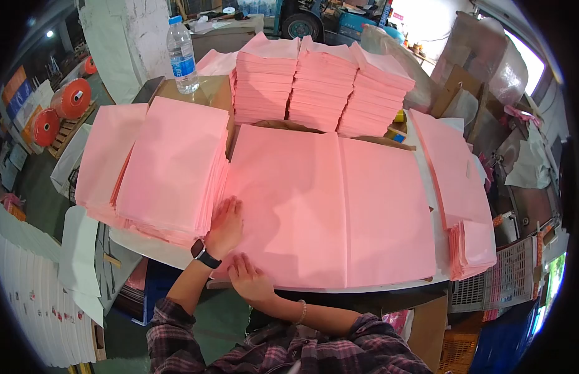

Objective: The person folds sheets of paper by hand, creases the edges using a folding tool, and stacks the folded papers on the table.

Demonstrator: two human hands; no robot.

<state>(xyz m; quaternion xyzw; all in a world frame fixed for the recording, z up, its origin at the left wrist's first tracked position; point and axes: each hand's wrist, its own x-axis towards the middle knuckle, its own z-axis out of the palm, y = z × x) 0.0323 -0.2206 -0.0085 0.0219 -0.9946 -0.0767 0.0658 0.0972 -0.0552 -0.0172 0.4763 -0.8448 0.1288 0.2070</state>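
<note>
A large pink paper sheet (pixel 289 193) lies flat on the worktable in front of me, with a second pink sheet (pixel 389 212) against its right side along a straight vertical line. My left hand (pixel 226 225), with a black watch on the wrist, rests flat near the sheet's left edge, fingers stretched out. Just below it, my right hand (pixel 250 282), a beaded bracelet on its wrist, lies on the lower left corner with its fingers extended. Neither hand visibly grips anything. Close to my left hand stands a thick stack of pink sheets (pixel 174 165).
Tall piles of folded pink paper (pixel 320 81) line the back of the table. A water bottle (pixel 181 56) stands on a cardboard box at back left. More pink paper (pixel 448 168) lies along the right edge. White sheets (pixel 37 293) are stacked at lower left.
</note>
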